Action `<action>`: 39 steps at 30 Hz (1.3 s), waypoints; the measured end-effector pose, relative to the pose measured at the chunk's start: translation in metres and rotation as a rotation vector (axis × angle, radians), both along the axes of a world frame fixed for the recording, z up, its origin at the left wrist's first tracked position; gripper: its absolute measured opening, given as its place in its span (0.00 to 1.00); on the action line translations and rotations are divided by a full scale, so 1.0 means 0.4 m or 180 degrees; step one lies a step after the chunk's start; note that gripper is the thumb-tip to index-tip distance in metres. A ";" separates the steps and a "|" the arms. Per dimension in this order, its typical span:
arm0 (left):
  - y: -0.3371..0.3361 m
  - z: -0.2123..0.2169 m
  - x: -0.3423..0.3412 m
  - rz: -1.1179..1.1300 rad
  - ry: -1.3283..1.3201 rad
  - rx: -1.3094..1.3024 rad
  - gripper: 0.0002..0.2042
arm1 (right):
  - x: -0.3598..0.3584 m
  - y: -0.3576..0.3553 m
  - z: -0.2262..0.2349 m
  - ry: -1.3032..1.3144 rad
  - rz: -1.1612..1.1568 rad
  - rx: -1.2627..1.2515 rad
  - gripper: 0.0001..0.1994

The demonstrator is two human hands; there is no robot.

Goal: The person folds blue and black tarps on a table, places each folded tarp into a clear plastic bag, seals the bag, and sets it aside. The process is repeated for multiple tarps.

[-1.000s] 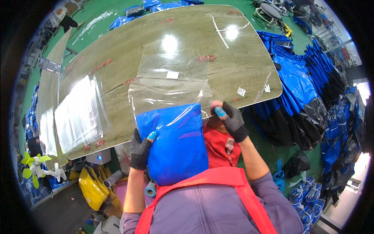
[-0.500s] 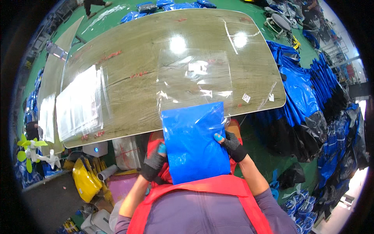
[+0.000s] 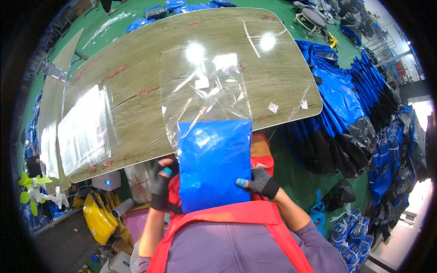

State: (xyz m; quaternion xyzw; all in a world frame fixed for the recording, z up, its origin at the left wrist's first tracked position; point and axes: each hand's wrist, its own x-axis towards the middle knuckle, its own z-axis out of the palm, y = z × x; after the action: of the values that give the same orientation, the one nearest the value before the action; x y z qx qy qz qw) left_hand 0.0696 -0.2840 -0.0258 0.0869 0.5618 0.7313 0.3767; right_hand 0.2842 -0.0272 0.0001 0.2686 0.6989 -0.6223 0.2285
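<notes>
A folded blue plastic sheet [image 3: 215,166] lies upright in front of my body, its far end at the table's near edge. A clear plastic bag [image 3: 207,102] reaches from around the sheet's far end onto the tabletop, wrinkled and shiny. On the sheet's right edge my right hand [image 3: 261,183] is closed, thumb on top and the other fingers hidden beneath. My left hand [image 3: 162,184] is just left of the sheet, apart from it, thumb and finger spread with nothing seen between them. Both hands wear dark fingerless gloves; blue wrapping shows on the thumbs.
The wood-patterned table [image 3: 150,50] spans the area ahead. A stack of clear bags [image 3: 86,132] lies on its left part. Blue and black sheets [image 3: 339,100] hang at the right. Yellow bags [image 3: 98,218] and a small green fan [image 3: 34,193] stand at lower left.
My left hand has let go of the sheet's left edge and moved left and up. The clear bag has shifted and wrinkled more. The right hand keeps its grip lower on the edge.
</notes>
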 end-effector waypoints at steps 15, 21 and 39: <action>-0.057 0.135 0.084 -0.1191 -0.0633 -0.1021 0.40 | 0.109 -0.180 -0.127 0.0990 -0.0782 -0.0688 0.41; -0.032 0.038 0.076 -0.1095 -0.0054 -0.1516 0.25 | 0.013 0.007 -0.049 0.0020 -0.0150 -0.0681 0.39; -0.005 0.095 0.023 -0.1529 -0.0423 0.0195 0.44 | -0.035 -0.004 -0.156 0.0980 -0.0940 -0.0575 0.39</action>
State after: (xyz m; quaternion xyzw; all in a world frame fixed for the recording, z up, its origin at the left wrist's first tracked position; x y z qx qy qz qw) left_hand 0.0790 -0.2859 0.0121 0.1811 0.4767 0.6416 0.5730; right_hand 0.2702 -0.0287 -0.0622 0.2483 0.6201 -0.7426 0.0487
